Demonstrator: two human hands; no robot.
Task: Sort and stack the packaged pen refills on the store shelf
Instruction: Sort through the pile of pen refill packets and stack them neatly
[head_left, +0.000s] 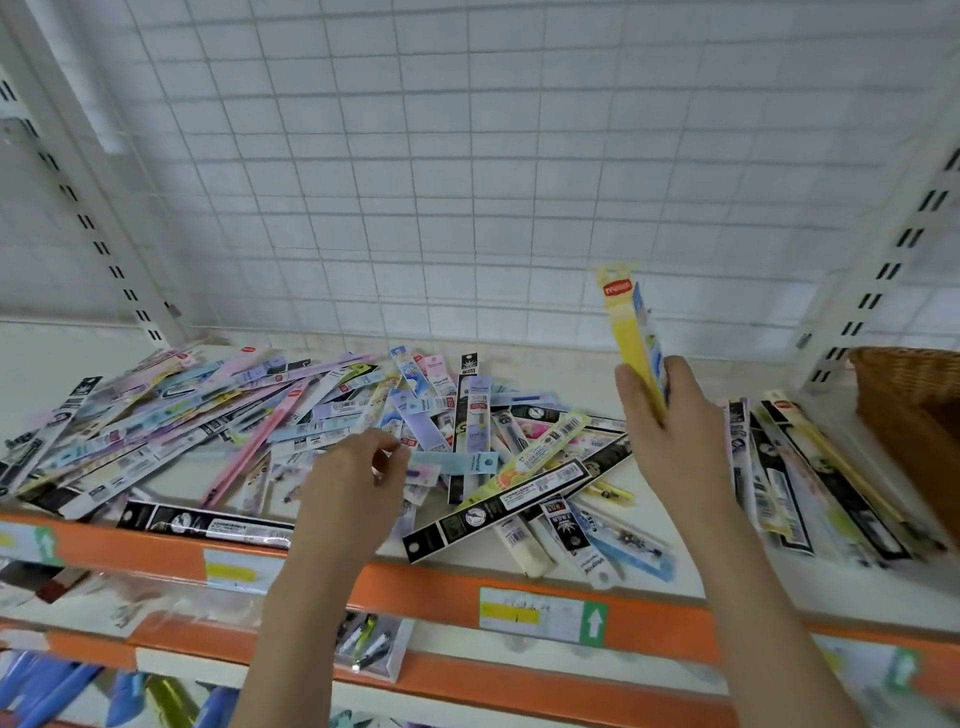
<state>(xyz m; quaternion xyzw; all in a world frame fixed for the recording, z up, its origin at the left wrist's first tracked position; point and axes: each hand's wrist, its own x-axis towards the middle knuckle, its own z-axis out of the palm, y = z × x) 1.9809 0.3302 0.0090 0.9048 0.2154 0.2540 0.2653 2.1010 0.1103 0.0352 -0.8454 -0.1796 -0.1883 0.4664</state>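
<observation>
Gripping yellow refill pack (631, 332) in right hand (670, 421); left hand (358, 467) pinching pack from pile (291, 421) on white shelf (701, 566)

A big messy pile of refill packs (322, 431) covers the left and middle of the shelf (691, 561). A neater row of packs (795, 467) lies on the right, just beside a brown basket (914, 415). Between pile and row is a bare strip. A wire grid (467, 182) blocks the back.
</observation>
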